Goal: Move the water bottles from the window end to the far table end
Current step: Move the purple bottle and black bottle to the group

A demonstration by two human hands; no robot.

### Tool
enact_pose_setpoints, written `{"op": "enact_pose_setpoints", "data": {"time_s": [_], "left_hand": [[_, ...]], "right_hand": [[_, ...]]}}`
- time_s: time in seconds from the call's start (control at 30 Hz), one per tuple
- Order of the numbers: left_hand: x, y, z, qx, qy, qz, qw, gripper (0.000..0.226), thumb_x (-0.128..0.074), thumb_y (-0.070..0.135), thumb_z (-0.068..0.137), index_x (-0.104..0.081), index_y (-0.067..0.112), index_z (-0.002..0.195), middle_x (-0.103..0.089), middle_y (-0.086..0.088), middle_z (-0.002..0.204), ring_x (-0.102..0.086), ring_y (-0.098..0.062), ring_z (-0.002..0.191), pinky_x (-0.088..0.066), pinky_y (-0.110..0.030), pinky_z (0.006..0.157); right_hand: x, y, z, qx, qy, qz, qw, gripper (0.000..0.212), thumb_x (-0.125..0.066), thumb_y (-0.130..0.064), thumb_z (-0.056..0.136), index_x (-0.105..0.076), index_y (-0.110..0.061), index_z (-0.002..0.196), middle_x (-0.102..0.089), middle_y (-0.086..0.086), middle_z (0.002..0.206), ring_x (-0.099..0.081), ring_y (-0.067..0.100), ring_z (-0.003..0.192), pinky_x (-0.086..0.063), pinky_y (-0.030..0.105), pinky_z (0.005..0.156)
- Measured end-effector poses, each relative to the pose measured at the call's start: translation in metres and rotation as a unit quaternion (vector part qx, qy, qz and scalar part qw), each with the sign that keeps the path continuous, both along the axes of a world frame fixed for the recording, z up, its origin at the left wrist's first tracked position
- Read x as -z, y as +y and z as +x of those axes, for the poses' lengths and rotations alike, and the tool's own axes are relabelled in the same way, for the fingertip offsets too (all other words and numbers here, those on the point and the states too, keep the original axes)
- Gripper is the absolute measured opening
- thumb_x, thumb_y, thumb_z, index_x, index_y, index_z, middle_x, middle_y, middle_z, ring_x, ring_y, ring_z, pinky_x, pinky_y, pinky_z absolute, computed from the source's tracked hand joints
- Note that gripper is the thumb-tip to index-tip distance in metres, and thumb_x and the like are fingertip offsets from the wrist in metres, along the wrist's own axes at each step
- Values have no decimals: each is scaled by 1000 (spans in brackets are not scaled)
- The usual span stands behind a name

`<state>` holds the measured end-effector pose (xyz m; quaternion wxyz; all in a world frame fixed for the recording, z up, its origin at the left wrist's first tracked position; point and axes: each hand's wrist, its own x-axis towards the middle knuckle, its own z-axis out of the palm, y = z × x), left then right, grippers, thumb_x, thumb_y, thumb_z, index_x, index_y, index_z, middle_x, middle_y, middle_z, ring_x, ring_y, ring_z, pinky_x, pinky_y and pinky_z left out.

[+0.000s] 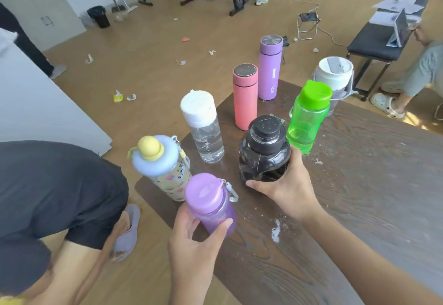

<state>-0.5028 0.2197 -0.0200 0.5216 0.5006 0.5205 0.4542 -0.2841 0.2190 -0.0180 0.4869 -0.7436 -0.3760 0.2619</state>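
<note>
Several water bottles crowd one end of a dark wooden table (359,185). My left hand (191,240) grips a squat purple bottle (211,204) near the table's edge. My right hand (285,185) wraps the base of a black jug (261,151). Around them stand a patterned bottle with a yellow knob (163,168), a clear bottle with a white cap (206,127), a pink flask (245,96), a tall purple flask (269,67), a green bottle (305,118) and a big white-lidded jug (334,74).
A person in a black shirt (55,197) bends close at the table's left. White crumbs (275,230) lie on the tabletop. Another seated person (412,79) and a dark bench (383,38) are at the right. Paper scraps litter the floor.
</note>
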Motion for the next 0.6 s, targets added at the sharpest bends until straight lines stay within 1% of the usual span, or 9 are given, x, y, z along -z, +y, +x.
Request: {"op": "enact_pose_setpoints", "data": {"time_s": [0.07,0.13,0.27,0.33,0.43,0.53,0.6], "left_hand": [[3,0,-1,4,4,10,1000,76,-94,7,57,-74,55,114,-81,13,124,-75,-17,123,-52,-58,114],[5,0,-2,13,14,23,1000,76,-94,9,58,-73,56,114,-81,12,124,-75,-17,122,-53,-58,113],[4,-1,-6,33,34,45,998,70,-95,26,55,-73,57,114,-81,12,122,-75,-14,120,-55,-54,111],[3,-1,-9,45,43,54,997,67,-94,30,56,-72,57,114,-81,13,122,-75,-13,119,-56,-53,109],[6,-3,-14,55,56,67,995,67,-94,27,60,-72,56,116,-80,13,124,-74,-11,119,-56,-52,109],[12,-6,-16,54,69,70,994,71,-95,18,63,-71,56,118,-79,15,125,-73,-10,121,-55,-52,110],[13,-7,-16,51,69,70,994,72,-94,16,65,-71,53,121,-79,14,127,-73,-12,122,-54,-56,111]], "right_hand": [[2,3,0,1,-5,-1,1000,111,-103,-34,47,-41,-27,139,-61,-11,130,-59,9,120,-47,32,107],[4,2,1,-3,-4,-1,1000,112,-103,-35,47,-39,-29,139,-61,-11,131,-59,10,121,-46,32,107],[6,1,1,-8,-2,-1,1000,112,-103,-34,49,-37,-33,139,-61,-13,131,-59,10,122,-46,32,107],[6,1,1,-9,2,2,1000,111,-103,-33,49,-37,-33,139,-61,-12,132,-59,10,123,-45,33,109],[7,1,0,-11,-7,7,1000,113,-102,-36,49,-37,-32,140,-59,-9,135,-57,12,125,-45,36,111],[11,-1,0,-10,-14,15,1000,114,-101,-43,47,-35,-34,141,-57,-8,137,-54,13,129,-45,41,112],[14,-1,0,-11,-12,19,1000,115,-99,-48,46,-34,-36,141,-56,-7,138,-54,14,132,-45,44,113]]}}
